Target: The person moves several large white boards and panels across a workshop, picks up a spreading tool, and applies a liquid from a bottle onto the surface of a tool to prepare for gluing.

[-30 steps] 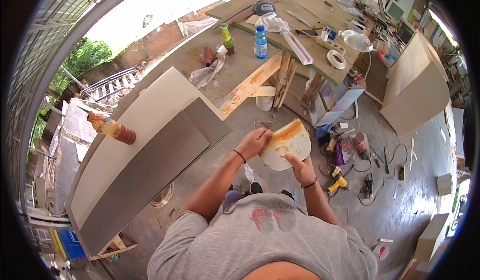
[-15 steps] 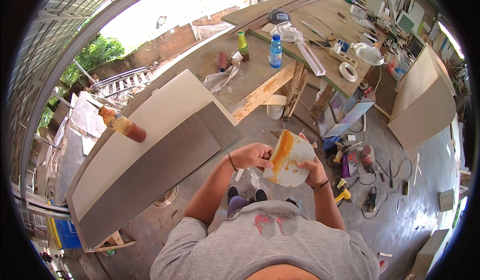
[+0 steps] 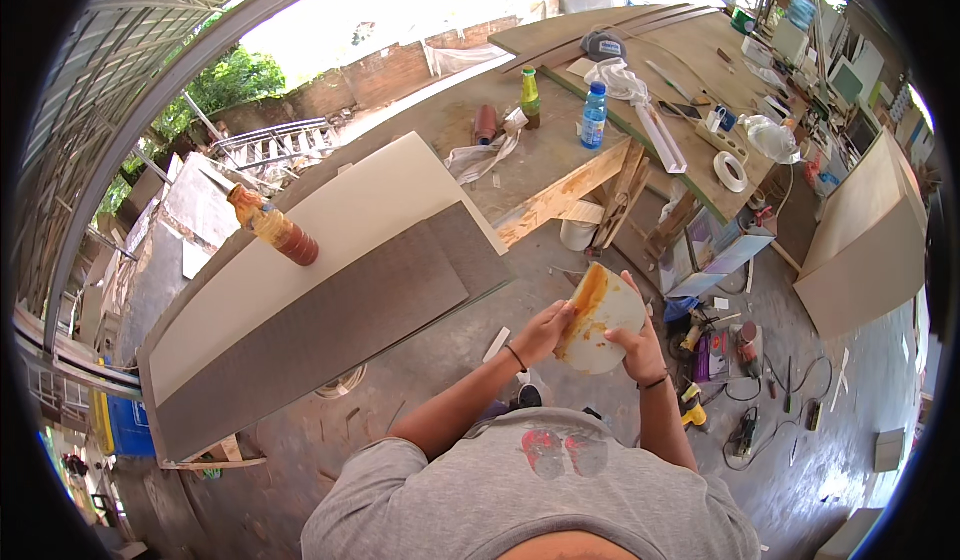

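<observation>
Between my hands, in front of my chest, is a small pale piece of board point(image 3: 618, 312) with a rounded end, smeared with orange-brown glue along its left side. My left hand point(image 3: 543, 331) is closed on its left edge, fingers partly hidden behind it. On the right edge my right hand point(image 3: 641, 348) grips it, thumb on the face and fingers behind. To the left, a large white panel point(image 3: 385, 185) carries a dark grey sheet point(image 3: 330, 335). A plastic bottle of brownish glue point(image 3: 285, 235) is on the white part, its top stained.
Ahead is a workbench point(image 3: 540, 175) with a green bottle point(image 3: 530, 100), a blue bottle point(image 3: 593, 117), a red-brown bottle point(image 3: 486, 125) and a tape roll point(image 3: 730, 172). Power tools, including a yellow drill point(image 3: 692, 407), and cords lie on the floor at right. A curved cabinet point(image 3: 865, 240) stands beyond.
The view has shifted, so the surroundings appear farther right and lower. The glue-smeared piece has turned in my hands, and my left hand has shifted its grip along the left edge.
</observation>
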Tool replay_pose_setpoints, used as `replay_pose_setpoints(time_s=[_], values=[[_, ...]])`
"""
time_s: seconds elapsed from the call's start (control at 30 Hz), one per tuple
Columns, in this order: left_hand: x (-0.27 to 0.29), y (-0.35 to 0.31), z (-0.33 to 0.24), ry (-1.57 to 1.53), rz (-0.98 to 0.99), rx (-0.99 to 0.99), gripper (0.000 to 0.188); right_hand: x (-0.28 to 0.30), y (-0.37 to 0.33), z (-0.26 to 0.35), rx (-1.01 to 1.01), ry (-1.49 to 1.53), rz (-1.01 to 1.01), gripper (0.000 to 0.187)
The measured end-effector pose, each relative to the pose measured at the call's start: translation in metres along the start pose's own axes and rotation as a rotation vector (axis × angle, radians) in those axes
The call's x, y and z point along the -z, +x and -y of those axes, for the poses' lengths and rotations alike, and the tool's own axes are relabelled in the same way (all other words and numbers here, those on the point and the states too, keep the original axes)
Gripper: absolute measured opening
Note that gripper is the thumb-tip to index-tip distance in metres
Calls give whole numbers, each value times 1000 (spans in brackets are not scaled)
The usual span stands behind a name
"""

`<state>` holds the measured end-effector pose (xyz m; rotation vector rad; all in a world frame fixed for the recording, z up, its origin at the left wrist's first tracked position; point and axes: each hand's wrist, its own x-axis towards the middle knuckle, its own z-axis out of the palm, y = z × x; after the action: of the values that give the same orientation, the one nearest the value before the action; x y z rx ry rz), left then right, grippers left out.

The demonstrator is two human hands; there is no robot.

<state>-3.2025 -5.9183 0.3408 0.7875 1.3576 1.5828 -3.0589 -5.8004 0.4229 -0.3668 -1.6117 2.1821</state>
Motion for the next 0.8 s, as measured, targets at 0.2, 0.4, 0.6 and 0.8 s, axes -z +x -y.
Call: replay_pose_setpoints(time_s=[0.2,0.4,0.6,0.8], values=[[12,-23,-90,17,401,134,33,17,3,15,-170,240,54,81],[14,-17,-56,175,-12,29,27,-2,3,0,-111,239,24,75],[15,-2,-36,262,-243,41,45,-28,2,-21,58,22,68,73],[30,-2,-22,-215,-97,-28,49,-22,20,6,53,68,120,83]])
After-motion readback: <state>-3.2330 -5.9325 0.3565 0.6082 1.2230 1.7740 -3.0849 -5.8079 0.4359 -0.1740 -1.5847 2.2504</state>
